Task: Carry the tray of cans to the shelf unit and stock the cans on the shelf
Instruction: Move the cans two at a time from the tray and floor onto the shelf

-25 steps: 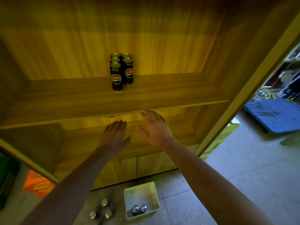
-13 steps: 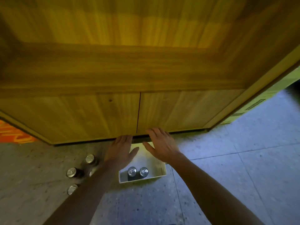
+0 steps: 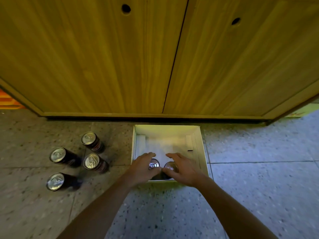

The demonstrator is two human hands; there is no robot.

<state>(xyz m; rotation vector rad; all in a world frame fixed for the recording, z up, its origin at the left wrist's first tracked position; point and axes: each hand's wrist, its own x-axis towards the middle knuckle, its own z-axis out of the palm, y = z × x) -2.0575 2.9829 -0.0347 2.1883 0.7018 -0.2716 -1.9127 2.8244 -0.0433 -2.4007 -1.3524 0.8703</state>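
Note:
A white tray [image 3: 200,147] sits on the floor right in front of the shelf unit's closed lower doors [image 3: 107,62]. Two black cans with silver tops stand side by side at the tray's near edge. My left hand [image 3: 142,169] curls around the left can [image 3: 154,165], fingers on its far side and thumb on the near side. My right hand [image 3: 183,169] wraps the right can [image 3: 171,166] the same way. Both cans still stand on the tray's bottom. The open shelves above are out of view.
Several more black cans [image 3: 91,161] stand upright in a loose group on the speckled floor left of the tray. An orange object [image 3: 8,100] shows at the far left edge. Bare floor tiles [image 3: 259,169] lie to the right.
My view dropped from the shelf with its stocked cans down to the floor. Both hands came down into the tray and closed around the two cans there.

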